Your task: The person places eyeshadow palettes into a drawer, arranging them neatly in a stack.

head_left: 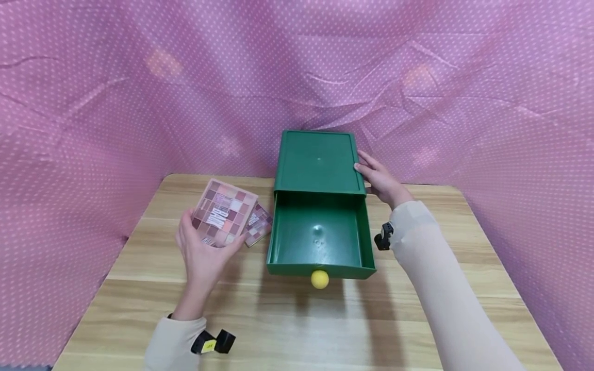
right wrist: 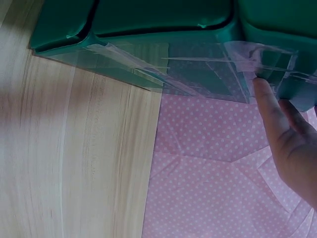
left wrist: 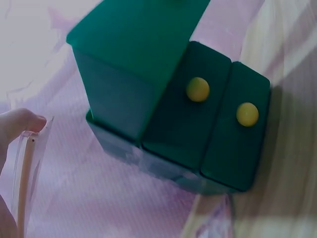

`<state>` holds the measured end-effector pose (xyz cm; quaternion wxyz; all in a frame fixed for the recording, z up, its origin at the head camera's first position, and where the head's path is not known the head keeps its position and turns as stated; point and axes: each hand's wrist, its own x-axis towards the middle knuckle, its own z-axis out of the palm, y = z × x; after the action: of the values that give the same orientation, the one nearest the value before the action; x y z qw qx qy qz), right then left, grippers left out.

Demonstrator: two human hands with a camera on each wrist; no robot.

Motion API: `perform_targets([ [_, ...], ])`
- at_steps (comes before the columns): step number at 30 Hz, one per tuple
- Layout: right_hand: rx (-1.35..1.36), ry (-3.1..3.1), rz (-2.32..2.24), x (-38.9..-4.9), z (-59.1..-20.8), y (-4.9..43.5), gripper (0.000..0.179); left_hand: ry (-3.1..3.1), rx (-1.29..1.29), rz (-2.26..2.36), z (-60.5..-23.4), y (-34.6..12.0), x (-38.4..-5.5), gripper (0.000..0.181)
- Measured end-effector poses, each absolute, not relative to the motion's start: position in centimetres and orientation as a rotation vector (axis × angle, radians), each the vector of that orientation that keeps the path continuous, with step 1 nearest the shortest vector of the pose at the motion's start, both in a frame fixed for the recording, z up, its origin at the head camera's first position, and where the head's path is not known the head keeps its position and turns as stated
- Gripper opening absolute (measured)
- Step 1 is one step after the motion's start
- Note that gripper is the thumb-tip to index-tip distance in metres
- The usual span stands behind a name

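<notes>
My left hand (head_left: 200,252) grips an eyeshadow palette (head_left: 234,212) by its edges, thumb on one side and fingers on the other, left of a green drawer cabinet (head_left: 320,162). The palette's lid is tilted toward the head camera and shows many pink and brown squares. Under its right edge lies a smaller, similar palette (head_left: 262,222), partly hidden. The cabinet's top drawer (head_left: 294,269) is pulled far out and bare inside, with a round yellow knob (head_left: 319,279) on its front. Against the cabinet's right side rests my right hand (head_left: 382,180), its fingers (right wrist: 267,99) fairly straight.
Two lower drawers with yellow knobs (left wrist: 247,114) are closed in the left wrist view. The cabinet stands near the back of the wooden table (head_left: 301,330). Pink dotted cloth (head_left: 223,77) hangs behind and on both sides.
</notes>
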<state>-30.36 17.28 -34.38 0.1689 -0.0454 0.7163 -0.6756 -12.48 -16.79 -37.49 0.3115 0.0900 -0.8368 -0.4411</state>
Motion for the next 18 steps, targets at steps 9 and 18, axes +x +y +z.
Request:
perform_targets([
  [9,-0.138,2.028,-1.925,-30.5,-34.4,17.4,0.054,-2.265,-0.002,-1.211,-34.7,-15.5,-12.7,0.1],
  [18,-0.124,2.042,-1.921,-30.5,-34.5,17.3,0.054,-2.45,-0.252,-1.266,-32.9,-14.1,-13.4,0.105],
])
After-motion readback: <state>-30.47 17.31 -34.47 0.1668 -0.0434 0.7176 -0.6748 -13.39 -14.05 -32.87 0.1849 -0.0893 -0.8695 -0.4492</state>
